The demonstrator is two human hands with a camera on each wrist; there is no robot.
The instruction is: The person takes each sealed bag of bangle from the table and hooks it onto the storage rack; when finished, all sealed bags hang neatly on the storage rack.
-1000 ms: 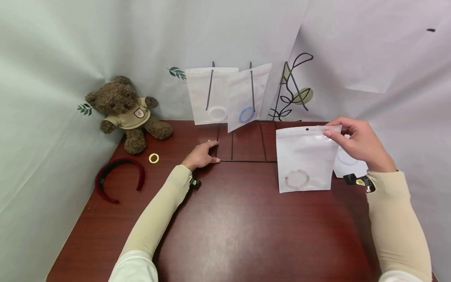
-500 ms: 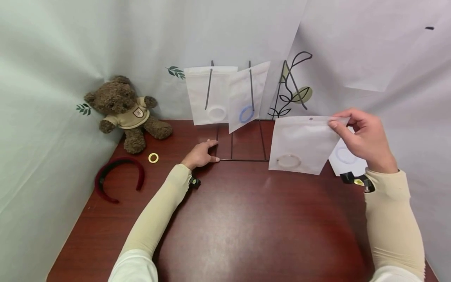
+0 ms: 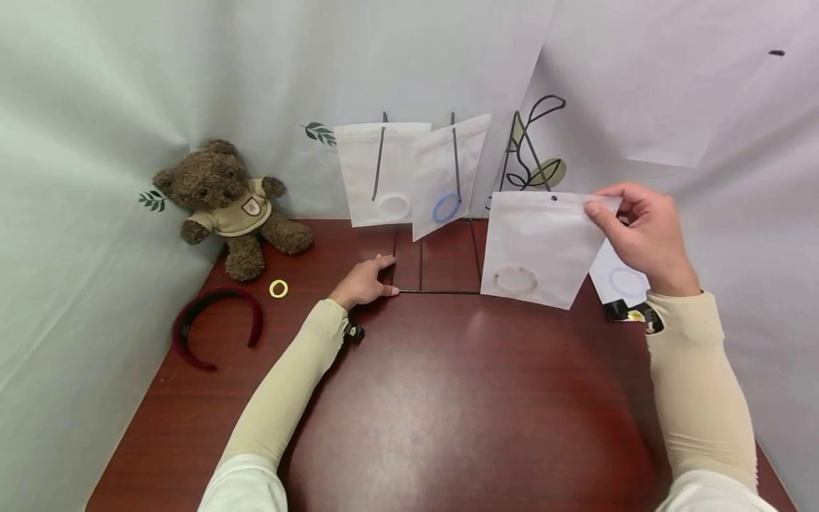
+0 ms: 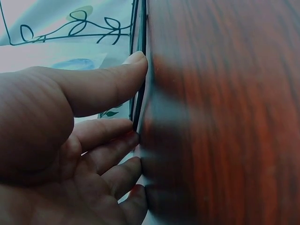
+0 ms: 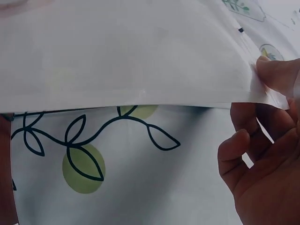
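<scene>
My right hand point(image 3: 648, 231) pinches the top right corner of a white zip pouch point(image 3: 540, 245) between thumb and fingers. A beige-brown ring point(image 3: 515, 279) shows through the pouch low down. The pouch's punched hole lies at the tip of the right prong point(image 3: 537, 158) of a black wire rack point(image 3: 441, 292); whether the prong is through it, I cannot tell. My left hand point(image 3: 361, 282) rests at the rack's front left base corner, its thumb touching the wire point(image 4: 139, 89) and its fingertips down on the table. Two white pouches, one with a white ring point(image 3: 393, 206), one with a blue ring point(image 3: 446, 208), hang on the other prongs.
Another pouch point(image 3: 619, 274) lies at the right, partly behind my right hand. On the left are a brown teddy bear point(image 3: 220, 192), a dark red headband point(image 3: 256, 320) and a yellow ring point(image 3: 278, 289). White cloth point(image 3: 288, 57) surrounds the table point(image 3: 448, 398).
The pouch in my right hand has moved up and to the left, bringing its hole to the right prong's tip. My left hand has stayed at the rack's base.
</scene>
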